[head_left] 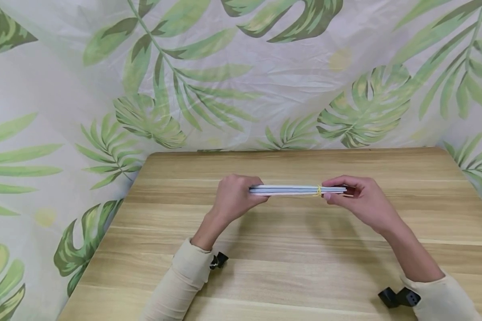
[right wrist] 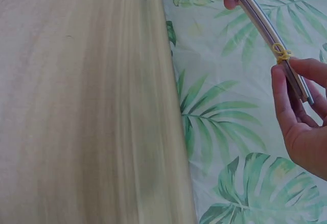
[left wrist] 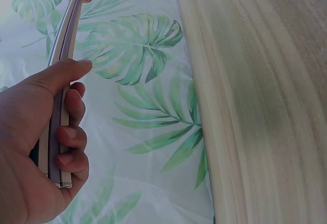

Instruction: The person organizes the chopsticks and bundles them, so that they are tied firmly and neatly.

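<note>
Wooden tabletop (head_left: pixel 265 267) – far edge runs straight behind both hands, rounded at its two corners, against a leaf-printed cloth (head_left: pixel 281 76). From where I stand, the side edges lie well apart from either hand; the far edge is nearer, and wood extends broadly toward the person.

Count: one bundle of slim sticks (head_left: pixel 285 190), white and pale blue, at least three visible, exact number not readable. One yellow tie (head_left: pixel 319 191), around the bundle near its right end. Two pale sleeves (head_left: pixel 176 285), one small black device at each cuff.

Bundle is held level above the wood, shadows below. Left hand (head_left: pixel 238 196): fingers curled round the left end, thumb laid across it. Right hand (head_left: pixel 363 200): thumb and fingertips pinch the right end just beside the tie – the stick tips reach into the hollow of that hand.
</note>
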{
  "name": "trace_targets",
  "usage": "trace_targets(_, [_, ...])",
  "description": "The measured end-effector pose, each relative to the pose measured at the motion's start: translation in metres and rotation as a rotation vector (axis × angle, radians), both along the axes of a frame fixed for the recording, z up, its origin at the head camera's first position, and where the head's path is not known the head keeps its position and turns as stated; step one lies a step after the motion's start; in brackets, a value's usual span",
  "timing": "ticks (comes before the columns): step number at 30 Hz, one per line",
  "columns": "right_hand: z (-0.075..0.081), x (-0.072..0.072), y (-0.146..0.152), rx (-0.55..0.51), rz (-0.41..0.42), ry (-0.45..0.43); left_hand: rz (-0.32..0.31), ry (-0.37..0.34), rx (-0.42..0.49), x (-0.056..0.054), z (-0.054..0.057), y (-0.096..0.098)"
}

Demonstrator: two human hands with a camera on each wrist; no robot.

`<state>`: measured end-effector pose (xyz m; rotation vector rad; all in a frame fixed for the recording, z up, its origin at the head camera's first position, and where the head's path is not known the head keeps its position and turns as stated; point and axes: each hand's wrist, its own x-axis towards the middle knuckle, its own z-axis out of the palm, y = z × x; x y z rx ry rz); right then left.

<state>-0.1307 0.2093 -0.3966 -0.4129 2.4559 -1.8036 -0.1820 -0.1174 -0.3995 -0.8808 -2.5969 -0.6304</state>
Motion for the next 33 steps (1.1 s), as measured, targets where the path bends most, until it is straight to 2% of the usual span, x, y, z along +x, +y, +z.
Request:
trace_targets(7, [-0.004,0.002,-0.006,0.094,-0.064,0.012,-0.026,0.005,-0.011,0.000,0.000,0.001])
trace_targets(13, [-0.009,0.004,-0.009,0.094,-0.108,0.031,-0.049,0.021,-0.007,0.002,-0.002,0.005])
trace_targets(19, [-0.009,0.007,-0.020,0.142,-0.078,-0.004,-0.075,0.010,-0.036,0.007,-0.003,0.012])
trace_targets(23, [-0.008,0.007,-0.023,0.150,-0.072,-0.011,-0.058,0.005,-0.036,0.009,-0.002,0.012])
trace_targets(28, [-0.005,0.007,-0.017,0.122,-0.037,-0.022,-0.057,0.012,-0.035,0.008,0.001,0.010])
trace_targets(33, [-0.003,0.005,-0.007,0.051,-0.030,0.001,-0.026,0.007,-0.024,0.006,0.002,0.007])
